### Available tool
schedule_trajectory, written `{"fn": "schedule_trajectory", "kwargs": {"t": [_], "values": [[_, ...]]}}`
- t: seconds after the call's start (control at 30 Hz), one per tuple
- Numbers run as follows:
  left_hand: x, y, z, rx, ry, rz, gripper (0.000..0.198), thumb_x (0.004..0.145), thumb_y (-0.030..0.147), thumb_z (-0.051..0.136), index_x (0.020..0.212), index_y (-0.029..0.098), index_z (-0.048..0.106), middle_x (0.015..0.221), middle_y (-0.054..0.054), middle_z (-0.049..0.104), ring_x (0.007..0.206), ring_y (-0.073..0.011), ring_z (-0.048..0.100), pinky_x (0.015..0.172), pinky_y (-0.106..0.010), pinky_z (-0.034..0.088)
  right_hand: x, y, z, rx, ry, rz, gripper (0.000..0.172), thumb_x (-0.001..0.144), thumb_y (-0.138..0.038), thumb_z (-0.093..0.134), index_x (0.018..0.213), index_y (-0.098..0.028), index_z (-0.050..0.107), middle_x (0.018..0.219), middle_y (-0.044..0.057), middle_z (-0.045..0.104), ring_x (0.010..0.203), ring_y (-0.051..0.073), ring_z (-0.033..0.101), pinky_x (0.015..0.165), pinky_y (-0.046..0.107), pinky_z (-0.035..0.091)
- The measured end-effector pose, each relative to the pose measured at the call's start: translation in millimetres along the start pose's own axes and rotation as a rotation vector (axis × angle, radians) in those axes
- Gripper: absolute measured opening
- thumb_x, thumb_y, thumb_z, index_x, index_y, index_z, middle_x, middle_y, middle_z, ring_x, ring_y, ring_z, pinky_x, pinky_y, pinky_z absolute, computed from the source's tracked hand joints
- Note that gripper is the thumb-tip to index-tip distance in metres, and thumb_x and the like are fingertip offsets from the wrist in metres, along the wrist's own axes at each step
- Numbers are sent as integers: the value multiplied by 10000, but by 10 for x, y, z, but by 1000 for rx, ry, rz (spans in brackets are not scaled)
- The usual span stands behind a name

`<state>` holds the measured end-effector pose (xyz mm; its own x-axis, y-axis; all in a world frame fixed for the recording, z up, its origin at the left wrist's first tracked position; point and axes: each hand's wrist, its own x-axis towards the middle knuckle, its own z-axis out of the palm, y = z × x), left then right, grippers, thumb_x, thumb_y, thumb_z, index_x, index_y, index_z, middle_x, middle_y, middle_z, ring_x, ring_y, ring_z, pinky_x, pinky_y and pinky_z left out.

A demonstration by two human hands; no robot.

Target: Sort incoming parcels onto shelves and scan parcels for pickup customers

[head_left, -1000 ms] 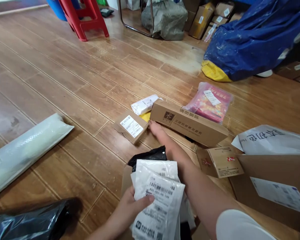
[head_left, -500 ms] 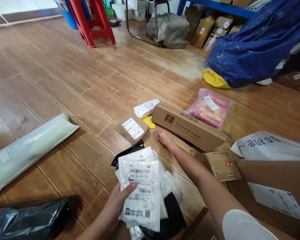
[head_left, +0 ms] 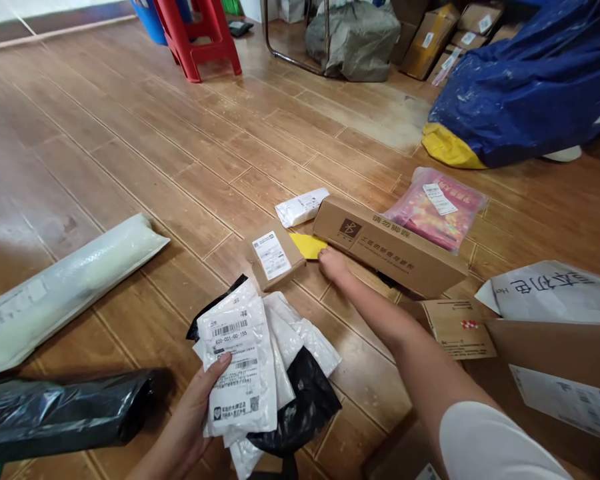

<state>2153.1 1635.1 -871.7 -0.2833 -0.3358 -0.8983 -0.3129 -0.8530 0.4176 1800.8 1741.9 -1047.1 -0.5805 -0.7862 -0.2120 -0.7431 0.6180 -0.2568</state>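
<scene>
Fingers, left: the left hand is closed on a sheaf of white mailer bags, thumb pressed on the top bag's barcode label, the other fingers hidden behind.
Fingers, right: the right hand lies low at the floor, fingertips reaching to the edge of a yellow envelope; how far the fingers are curled cannot be told, and nothing is gripped.
Sheaf: white bags fanned over black plastic bags, held above the wooden floor at lower centre.
Change, sheaf: half a second ago it stood more upright and closer to centre; now it has shifted left and tilted, with the bags spread wider.
Change, right hand: it has moved forward from the bare plank to the yellow envelope, just beside the small labelled carton.
Near the right hand: a long brown carton just beyond it, with a pink packet leaning on its far side; a white parcel beyond the envelope.
Right edge: a flat printed box, a white bag with handwriting, a large cardboard carton.
Left: a long bubble-wrapped roll and a black plastic bundle.
Background: red stool, grey sack, blue tarpaulin.
</scene>
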Motion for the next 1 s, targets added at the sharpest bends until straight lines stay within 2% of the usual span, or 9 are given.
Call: {"fn": "schedule_trajectory", "kwargs": {"t": [0.13, 0.23, 0.37, 0.5, 0.6, 0.7, 0.8, 0.9, 1.0], "values": [[-1, 87, -3, 31, -62, 92, 485, 829, 195, 660, 1302, 140, 569, 1049, -148, 747, 906, -291, 730, 788, -399, 617, -848, 271, -219, 167, 147, 43, 123, 839, -197, 502, 844, -163, 620, 909, 106, 682, 899, 224, 620, 821, 341, 507], [67, 82, 163, 107, -129, 147, 436, 805, 193, 691, 1225, 120, 603, 1036, -163, 745, 875, -299, 734, 743, -405, 625, -1335, 446, -401, 764, 368, 253, 156, 832, -361, 524, 788, -212, 522, 758, 19, 627, 690, 181, 620, 651, 328, 541], [245, -68, 609, 202, -183, 203, 334, 785, 176, 718, 1101, 99, 641, 973, -174, 752, 807, -299, 739, 697, -405, 628, -1705, 544, -680, 1369, 416, 417, 334, 723, -497, 681, 793, -222, 504, 710, -23, 590, 624, 160, 612, 545, 306, 557], [381, -277, 1177, 221, -230, 230, 323, 789, 181, 721, 1095, 111, 643, 1030, -167, 743, 840, -289, 736, 759, -419, 620, -2085, 577, -1107, 1450, 607, 384, 332, 741, -491, 713, 809, -227, 525, 673, -28, 585, 611, 141, 586, 565, 282, 555], [257, -413, 1613, 197, -240, 231, 368, 796, 208, 726, 1144, 144, 625, 1056, -144, 741, 863, -274, 733, 800, -413, 609, -2434, 481, -1484, 1436, 645, 423, 322, 765, -508, 694, 808, -235, 528, 658, -30, 581, 579, 132, 566, 542, 266, 529], [-135, -497, 1978, 135, -245, 182, 392, 817, 226, 707, 1189, 162, 603, 1083, -138, 736, 905, -276, 725, 825, -416, 598, -2747, 177, -1820, 1349, 594, 523, 311, 755, -489, 701, 753, -234, 523, 667, -13, 599, 578, 140, 564, 544, 274, 515], [-716, -452, 2147, 80, -229, 161, 455, 796, 278, 728, 1215, 166, 593, 1155, -140, 715, 957, -286, 712, 857, -418, 582, -3008, -274, -2200, 1264, 577, 579, 251, 747, -388, 716, 769, -231, 521, 683, -9, 604, 613, 143, 567, 568, 264, 494], [-1398, -208, 2067, 105, -246, 214, 646, 700, 455, 791, 1232, 147, 592, 1178, -151, 702, 1049, -312, 675, 914, -430, 550, -3222, -734, -2809, 1258, 499, 587, 365, 777, -282, 677, 1103, -244, 517, 659, -56, 533, 604, 129, 525, 579, 241, 463], [-2174, 202, 1832, 195, -214, 249, 762, 604, 582, 805, 1179, 114, 624, 1146, -174, 706, 1078, -339, 652, 945, -457, 521, -3343, -1183, -3668, 1181, 336, 541, 519, 803, -259, 654, 1285, -253, 463, 748, -36, 546, 673, 141, 538, 621, 250, 472]]}}
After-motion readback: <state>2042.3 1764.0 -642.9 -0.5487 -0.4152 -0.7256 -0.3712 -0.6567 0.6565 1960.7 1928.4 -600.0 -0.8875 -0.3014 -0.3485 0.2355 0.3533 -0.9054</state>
